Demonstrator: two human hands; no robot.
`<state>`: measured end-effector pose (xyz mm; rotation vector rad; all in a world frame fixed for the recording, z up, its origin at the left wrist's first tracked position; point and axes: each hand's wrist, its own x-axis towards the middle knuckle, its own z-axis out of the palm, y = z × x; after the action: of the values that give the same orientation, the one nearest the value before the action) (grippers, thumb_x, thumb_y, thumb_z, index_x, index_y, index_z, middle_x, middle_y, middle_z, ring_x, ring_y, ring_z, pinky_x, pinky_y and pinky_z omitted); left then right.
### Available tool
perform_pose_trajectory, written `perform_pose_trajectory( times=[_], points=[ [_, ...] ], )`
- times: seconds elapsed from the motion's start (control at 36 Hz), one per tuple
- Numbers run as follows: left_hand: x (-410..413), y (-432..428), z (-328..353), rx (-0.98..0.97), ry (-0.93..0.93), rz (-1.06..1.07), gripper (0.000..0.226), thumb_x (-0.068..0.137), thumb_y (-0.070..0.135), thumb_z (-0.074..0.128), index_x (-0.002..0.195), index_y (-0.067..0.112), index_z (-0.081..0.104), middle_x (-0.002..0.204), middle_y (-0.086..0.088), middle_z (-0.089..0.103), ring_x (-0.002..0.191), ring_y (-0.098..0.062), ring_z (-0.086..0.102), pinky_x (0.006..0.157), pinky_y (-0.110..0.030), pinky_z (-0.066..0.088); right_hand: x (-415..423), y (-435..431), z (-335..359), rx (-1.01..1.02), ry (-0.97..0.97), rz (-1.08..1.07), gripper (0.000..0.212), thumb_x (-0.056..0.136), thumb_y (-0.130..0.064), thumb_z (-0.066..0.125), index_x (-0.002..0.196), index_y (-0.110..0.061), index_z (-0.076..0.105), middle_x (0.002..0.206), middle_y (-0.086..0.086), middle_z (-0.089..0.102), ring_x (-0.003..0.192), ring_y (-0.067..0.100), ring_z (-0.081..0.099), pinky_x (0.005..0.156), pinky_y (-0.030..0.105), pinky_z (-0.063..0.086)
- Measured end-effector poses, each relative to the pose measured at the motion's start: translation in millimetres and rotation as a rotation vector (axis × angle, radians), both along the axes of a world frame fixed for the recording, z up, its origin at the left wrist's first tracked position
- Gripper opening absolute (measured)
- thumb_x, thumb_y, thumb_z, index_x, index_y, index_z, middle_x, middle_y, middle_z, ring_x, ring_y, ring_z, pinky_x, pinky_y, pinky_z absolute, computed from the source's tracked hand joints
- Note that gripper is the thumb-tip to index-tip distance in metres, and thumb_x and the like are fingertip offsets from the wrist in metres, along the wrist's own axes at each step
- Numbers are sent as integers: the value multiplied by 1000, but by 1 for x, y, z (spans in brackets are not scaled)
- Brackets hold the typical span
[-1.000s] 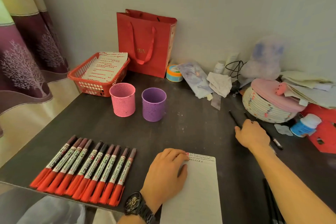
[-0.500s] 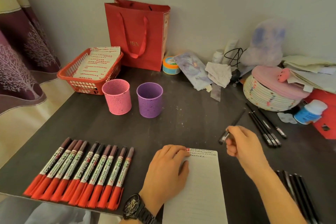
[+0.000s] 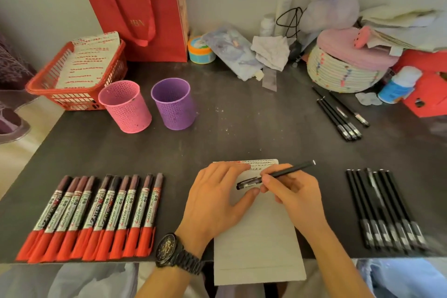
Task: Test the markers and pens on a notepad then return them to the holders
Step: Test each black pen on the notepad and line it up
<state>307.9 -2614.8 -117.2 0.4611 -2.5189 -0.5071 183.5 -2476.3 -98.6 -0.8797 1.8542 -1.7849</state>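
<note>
A white notepad (image 3: 256,244) lies at the table's front edge, with rows of marks along its top. My left hand (image 3: 217,198) rests flat on its upper left part. My right hand (image 3: 295,193) pinches a black pen (image 3: 287,170) over the pad; the pen's capped end points left, close to my left thumb and fingers. Several red-capped markers (image 3: 96,215) lie in a row at the front left. Black pens lie in one group (image 3: 384,208) at the front right and another group (image 3: 338,113) further back. A pink holder (image 3: 125,106) and a purple holder (image 3: 174,104) stand empty behind.
A red basket (image 3: 48,89) with marked paper sits at the back left, a red gift bag (image 3: 140,9) behind it. A woven basket (image 3: 338,72) with a pink lid, a small blue bottle (image 3: 396,84), a tub, cloths and papers crowd the back right.
My right hand picked a black pen from the back right group and brought it over the notepad, near my left hand. The view tilted down. My left hand stayed on the pad.
</note>
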Motion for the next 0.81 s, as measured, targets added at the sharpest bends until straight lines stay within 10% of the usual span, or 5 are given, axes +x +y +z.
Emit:
perform_pose_trajectory(
  times=[0.14,0.33,0.81],
  points=[
    [-1,-2,-2,-74,37,-41,28,97,49,54,110,30,68,108,15,65,102,-11,59,84,-31,45,-2,1,2,-23,-5,80,23,87,-4,72,95,-25,79,99,-2,77,95,17,72,73,19,55],
    [0,-2,1,-76,3,-11,24,98,46,51,103,27,65,99,14,66,95,-8,56,81,-24,41,-4,-1,1,-50,-37,45,9,92,-6,68,98,-7,75,75,-2,73,58,4,63,56,9,46],
    [0,4,6,-164,38,28,45,99,55,42,66,26,34,56,13,40,52,-8,29,53,-24,23,-5,0,3,-21,-37,144,16,86,-14,70,92,-24,80,88,-2,77,83,8,71,63,11,49]
  ],
)
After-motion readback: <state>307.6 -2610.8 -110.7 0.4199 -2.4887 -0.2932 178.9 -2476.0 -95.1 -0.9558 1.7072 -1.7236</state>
